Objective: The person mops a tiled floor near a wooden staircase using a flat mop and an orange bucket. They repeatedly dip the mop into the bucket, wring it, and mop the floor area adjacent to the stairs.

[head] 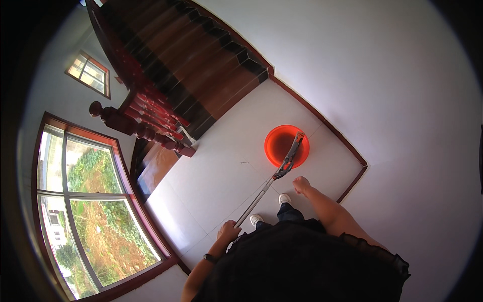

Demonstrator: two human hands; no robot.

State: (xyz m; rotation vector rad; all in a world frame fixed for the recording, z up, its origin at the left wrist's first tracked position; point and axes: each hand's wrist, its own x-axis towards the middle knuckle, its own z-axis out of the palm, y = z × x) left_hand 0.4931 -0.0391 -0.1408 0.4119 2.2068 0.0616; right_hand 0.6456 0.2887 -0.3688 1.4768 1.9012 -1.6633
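My left hand (228, 231) grips the metal pole of a mop (255, 204), which slants up and away to the right. The mop's grey head with its lever mechanism (290, 156) extends over an orange-red plastic bucket (270, 140) that stands on the floor. Dark shade fills the bucket's inside, so I cannot tell what it holds. Just in front of my body, short of the bucket, my right hand (301, 185) is curled into a loose fist apart from the pole. Nothing shows in it.
Brown and black stairs (211, 79) climb beyond the pale tiled floor (211, 181). A dark red balustrade (151, 132) edges them on the left. There is a large window (102, 196) at left. A white wall (377, 113) with dark red skirting (320, 120) bounds the right.
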